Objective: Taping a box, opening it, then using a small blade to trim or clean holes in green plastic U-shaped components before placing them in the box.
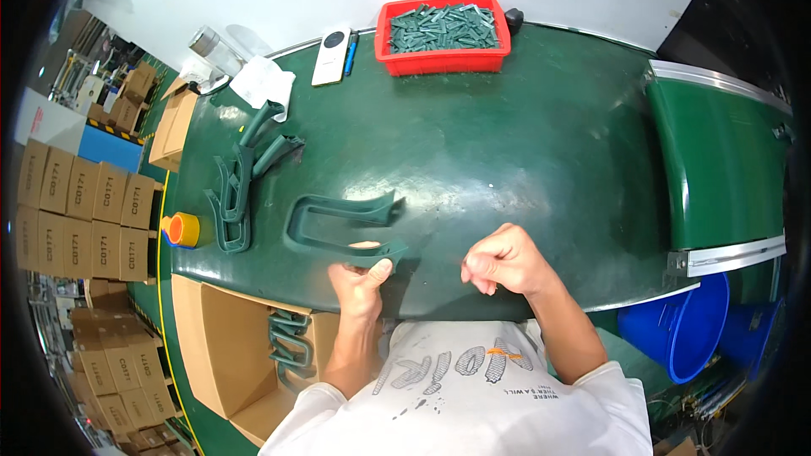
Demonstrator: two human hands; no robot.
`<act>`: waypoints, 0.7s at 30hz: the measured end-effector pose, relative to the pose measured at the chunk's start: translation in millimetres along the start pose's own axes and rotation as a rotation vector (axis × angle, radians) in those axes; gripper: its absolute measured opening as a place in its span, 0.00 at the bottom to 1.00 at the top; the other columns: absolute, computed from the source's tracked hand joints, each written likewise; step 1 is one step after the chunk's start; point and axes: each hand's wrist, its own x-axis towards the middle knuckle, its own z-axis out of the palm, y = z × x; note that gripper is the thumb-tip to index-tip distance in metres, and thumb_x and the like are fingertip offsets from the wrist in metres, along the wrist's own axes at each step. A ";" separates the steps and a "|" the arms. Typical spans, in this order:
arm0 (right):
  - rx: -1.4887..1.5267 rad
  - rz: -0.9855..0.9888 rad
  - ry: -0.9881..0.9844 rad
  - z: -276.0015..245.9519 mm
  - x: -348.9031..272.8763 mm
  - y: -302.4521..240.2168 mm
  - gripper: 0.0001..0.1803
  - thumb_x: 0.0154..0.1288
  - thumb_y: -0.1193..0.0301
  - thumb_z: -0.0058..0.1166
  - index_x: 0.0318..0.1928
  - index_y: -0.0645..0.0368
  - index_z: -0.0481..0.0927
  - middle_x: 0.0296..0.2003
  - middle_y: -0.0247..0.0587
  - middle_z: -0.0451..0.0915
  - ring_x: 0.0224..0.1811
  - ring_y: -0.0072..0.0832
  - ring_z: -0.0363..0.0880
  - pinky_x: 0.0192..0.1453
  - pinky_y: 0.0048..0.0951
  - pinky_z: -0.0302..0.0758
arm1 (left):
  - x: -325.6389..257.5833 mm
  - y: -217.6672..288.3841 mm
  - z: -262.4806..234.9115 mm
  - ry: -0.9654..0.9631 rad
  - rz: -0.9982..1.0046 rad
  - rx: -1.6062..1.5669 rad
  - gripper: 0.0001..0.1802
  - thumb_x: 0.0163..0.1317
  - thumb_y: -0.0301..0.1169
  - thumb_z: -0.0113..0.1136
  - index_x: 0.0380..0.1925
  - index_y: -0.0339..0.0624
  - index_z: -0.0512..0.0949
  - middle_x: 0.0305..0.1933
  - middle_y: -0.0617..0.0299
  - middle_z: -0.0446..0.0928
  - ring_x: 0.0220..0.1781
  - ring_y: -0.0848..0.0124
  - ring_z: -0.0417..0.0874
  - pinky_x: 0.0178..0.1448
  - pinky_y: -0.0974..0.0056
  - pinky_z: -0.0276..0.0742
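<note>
My left hand (359, 289) is closed on one end of a dark green U-shaped plastic part (348, 208), thumb on top. The part's bend points left, and its two arms reach right above the green tabletop. My right hand (508, 262) is to the right, apart from the part, with its fingers curled together; what they hold, if anything, is hidden. Several similar green U-shaped parts (240, 194) lie in a loose pile at the left of the table. At the back, a red bin (443, 65) is filled with small green strips (443, 29).
Below the table's left edge, an open cardboard box (203, 346) contains more U-shaped parts. Tape rolls (183, 230), a white phone (330, 57), a blue pen (351, 54) and a glass bottle (216, 51) sit on the table. A green conveyor (722, 160) and blue bins (676, 329) stand right.
</note>
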 end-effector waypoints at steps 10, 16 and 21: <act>0.156 0.181 0.545 -14.6 -3.6 40.3 0.22 0.70 0.59 0.48 0.24 0.63 0.75 0.13 0.36 0.71 0.12 0.20 0.66 0.17 0.21 0.63 | 20.6 -24.9 -8.5 0.141 0.379 0.694 0.15 0.38 0.21 0.71 0.30 0.38 0.80 0.40 0.55 0.77 0.54 0.58 0.72 0.59 0.61 0.67; 0.089 0.123 0.463 -2.0 0.0 40.5 0.14 0.66 0.65 0.55 0.31 0.65 0.78 0.20 0.35 0.73 0.19 0.18 0.68 0.25 0.21 0.68 | 25.6 -14.4 12.1 -0.037 0.502 0.927 0.16 0.39 0.27 0.73 0.30 0.37 0.80 0.39 0.51 0.75 0.45 0.54 0.77 0.48 0.59 0.73; -0.415 -0.160 0.337 34.8 19.7 22.2 0.16 0.51 0.68 0.68 0.35 0.66 0.79 0.33 0.35 0.75 0.23 0.18 0.69 0.26 0.22 0.69 | 19.1 0.6 33.0 -0.305 0.487 0.886 0.14 0.39 0.28 0.71 0.21 0.33 0.75 0.24 0.51 0.71 0.28 0.53 0.73 0.32 0.55 0.71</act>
